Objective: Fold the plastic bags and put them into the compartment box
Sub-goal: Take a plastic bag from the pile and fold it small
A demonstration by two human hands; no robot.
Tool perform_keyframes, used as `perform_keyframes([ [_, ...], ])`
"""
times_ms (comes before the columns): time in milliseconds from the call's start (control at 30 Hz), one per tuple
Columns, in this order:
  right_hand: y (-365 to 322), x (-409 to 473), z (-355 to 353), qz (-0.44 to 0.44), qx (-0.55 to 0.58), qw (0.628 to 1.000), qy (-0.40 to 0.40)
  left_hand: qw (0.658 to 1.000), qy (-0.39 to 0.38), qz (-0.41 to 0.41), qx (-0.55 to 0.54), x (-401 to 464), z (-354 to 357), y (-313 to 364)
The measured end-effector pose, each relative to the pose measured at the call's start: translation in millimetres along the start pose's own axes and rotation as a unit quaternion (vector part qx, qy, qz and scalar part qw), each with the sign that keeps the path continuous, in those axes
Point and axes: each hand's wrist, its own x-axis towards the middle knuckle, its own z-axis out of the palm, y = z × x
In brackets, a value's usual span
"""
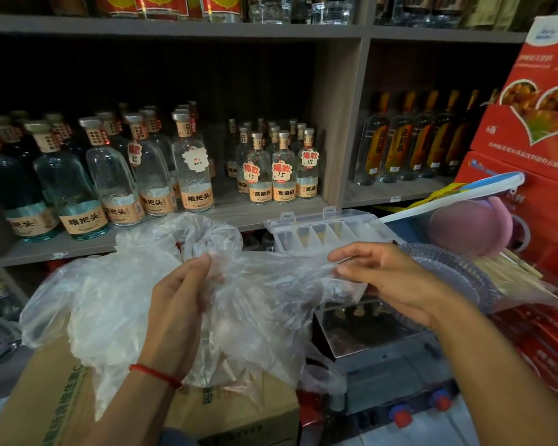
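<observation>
Clear, thin, crinkled plastic bag point(136, 294) stretched between both hands, above a cardboard carton point(232, 410). Left hand point(178, 304) grips a bunched part, fingers curled round it; red string on its wrist. Right hand point(390, 278) pinches the bag's edge between thumb and fingers. Just beyond the right hand: one translucent compartment box point(329, 231), lid open, rectangular cells. Farther: wooden shelves point(342, 123) of clear glass bottles point(194, 175).

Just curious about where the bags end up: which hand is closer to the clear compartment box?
Right. The right hand sits just below the compartment box; the left hand is farther off, down-left.
</observation>
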Motion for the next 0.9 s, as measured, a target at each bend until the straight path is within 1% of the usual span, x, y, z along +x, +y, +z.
perform_keyframes([
  [67,0,-1,-2,0.014,0.088,0.996,-0.027,0.999,0.029,0.017,0.019,-1,2,-2],
  [133,-2,-3,-6,0.016,0.177,0.982,-0.058,0.996,0.062,0.046,0.045,-1,3,-4],
  [200,-2,-5,-10,-0.005,0.212,0.972,-0.097,0.99,0.1,0.074,0.063,0,4,-5],
  [267,-1,-6,-12,-0.037,0.198,0.973,-0.115,0.986,0.127,0.086,0.071,0,6,-6],
  [333,1,-4,-10,-0.063,0.151,0.983,-0.083,0.985,0.131,0.087,0.073,-1,6,-6],
  [433,3,2,-5,-0.081,0.09,0.992,0.02,0.984,0.133,0.086,0.077,-3,5,-5],
  [467,5,4,-6,-0.08,0.086,0.992,0.049,0.984,0.136,0.085,0.076,-3,5,-4],
  [533,7,4,-8,-0.08,0.097,0.989,0.079,0.984,0.145,0.085,0.063,-3,5,-1],
  [600,9,3,-13,-0.084,0.11,0.986,0.093,0.984,0.149,0.087,0.054,-2,5,1],
  [733,11,3,-18,-0.093,0.152,0.979,0.098,0.982,0.15,0.092,0.069,-4,5,2],
  [900,14,6,-26,-0.07,0.246,0.962,0.092,0.982,0.137,0.106,0.077,-6,5,1],
])
